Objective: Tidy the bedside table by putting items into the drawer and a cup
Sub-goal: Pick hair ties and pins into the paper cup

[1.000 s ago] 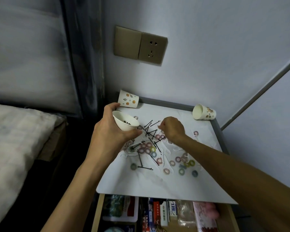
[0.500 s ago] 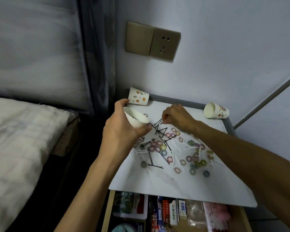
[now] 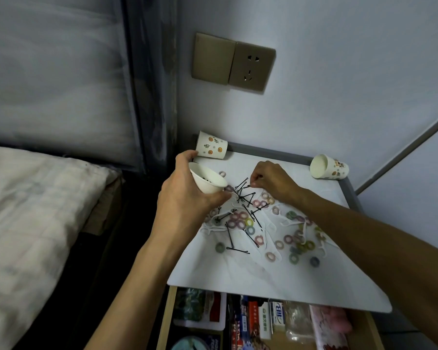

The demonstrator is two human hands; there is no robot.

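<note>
Left hand [image 3: 185, 198] grips the tilted white cup [image 3: 207, 179], with dark pins in its bottom, over the bedside table [image 3: 263, 281] at ten o'clock. Right hand [image 3: 271, 181], at twelve, pinches a hairpin [image 3: 248, 186] from the heap. A floral cup [image 3: 211, 145] lies tipped at eleven, and a second cup [image 3: 327, 167] at two looks empty. The drawer [image 3: 167, 322] stands open at six, crammed with packets. Their print is too blurred to read.

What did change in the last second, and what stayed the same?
The right hand moved slightly toward the wall, pinching at the black hairpins. The left hand still holds the tilted paper cup. The hair ties, the two lying cups and the open drawer stayed as they were.
</note>
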